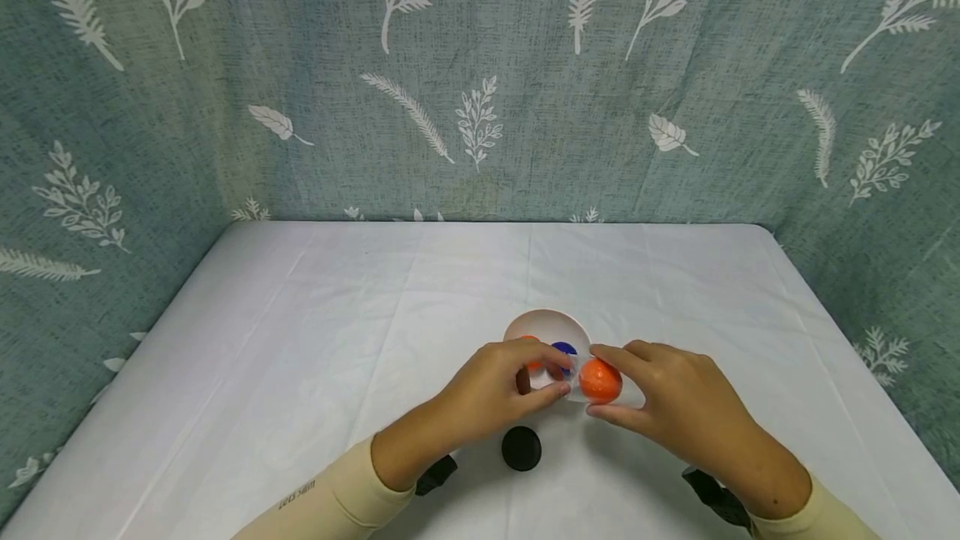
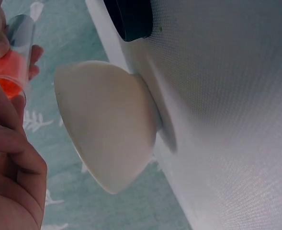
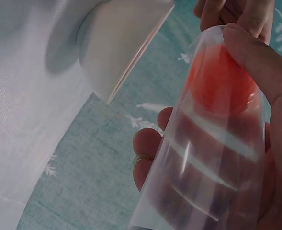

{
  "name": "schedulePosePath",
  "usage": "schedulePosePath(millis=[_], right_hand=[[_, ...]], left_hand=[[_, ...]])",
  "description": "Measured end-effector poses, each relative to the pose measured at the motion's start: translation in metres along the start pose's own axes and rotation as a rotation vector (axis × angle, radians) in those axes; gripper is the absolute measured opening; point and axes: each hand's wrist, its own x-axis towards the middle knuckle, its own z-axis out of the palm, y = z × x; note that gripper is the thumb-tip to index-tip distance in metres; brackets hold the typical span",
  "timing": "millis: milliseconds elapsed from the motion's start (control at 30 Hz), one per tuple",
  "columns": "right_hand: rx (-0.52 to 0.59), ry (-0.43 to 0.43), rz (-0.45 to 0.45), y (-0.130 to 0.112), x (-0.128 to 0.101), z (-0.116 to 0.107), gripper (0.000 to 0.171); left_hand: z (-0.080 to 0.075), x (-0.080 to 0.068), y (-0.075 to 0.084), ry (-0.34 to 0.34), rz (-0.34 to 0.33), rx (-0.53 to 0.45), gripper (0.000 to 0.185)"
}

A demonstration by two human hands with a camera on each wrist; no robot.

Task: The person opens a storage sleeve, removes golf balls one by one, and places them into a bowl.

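My right hand (image 1: 675, 394) grips a clear plastic tube (image 3: 198, 167), thumb on one side and fingers curled round the other. An orange ball (image 1: 600, 381) sits inside it near the end facing the left hand. The left hand (image 1: 498, 386) is at that end, thumb and forefinger apart, fingertips right at the rim. Just behind the hands stands a white bowl (image 2: 107, 124). Within the bowl are an orange ball (image 1: 530, 342) and a blue ball (image 1: 564, 348), both partly hidden by the left hand.
A round black lid-like disc (image 1: 521, 448) lies on the white-covered table (image 1: 315, 340), in front of the hands. Green leaf-patterned cloth (image 1: 480, 123) rises behind the table and along both sides. Dark straps (image 1: 716, 497) hang under the wrists.
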Motion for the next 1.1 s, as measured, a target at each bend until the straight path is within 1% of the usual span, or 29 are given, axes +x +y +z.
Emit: schedulePosePath(millis=[167, 367, 533, 633, 1100], right_hand=[[-0.007, 0.005, -0.014, -0.0005, 0.0000, 0.0005, 0.062], [-0.013, -0.003, -0.007, -0.0018, 0.0001, -0.0006, 0.066], [-0.005, -0.015, 0.003, -0.0029, 0.0003, -0.0014, 0.061], [-0.004, -0.013, -0.004, -0.0029, 0.0004, -0.0013, 0.058], [-0.043, -0.033, -0.008, -0.0031, 0.0003, -0.0023, 0.060]], left_hand=[[0.0004, -0.0002, 0.0006, 0.005, 0.012, 0.017, 0.025], [0.0003, -0.0002, 0.0006, 0.000, 0.013, 0.026, 0.024], [0.0009, 0.0000, -0.0003, -0.002, 0.014, 0.031, 0.024], [0.0010, 0.0002, -0.0005, -0.008, 0.007, 0.032, 0.025], [0.0022, 0.0023, -0.0012, -0.039, -0.025, 0.045, 0.025]])
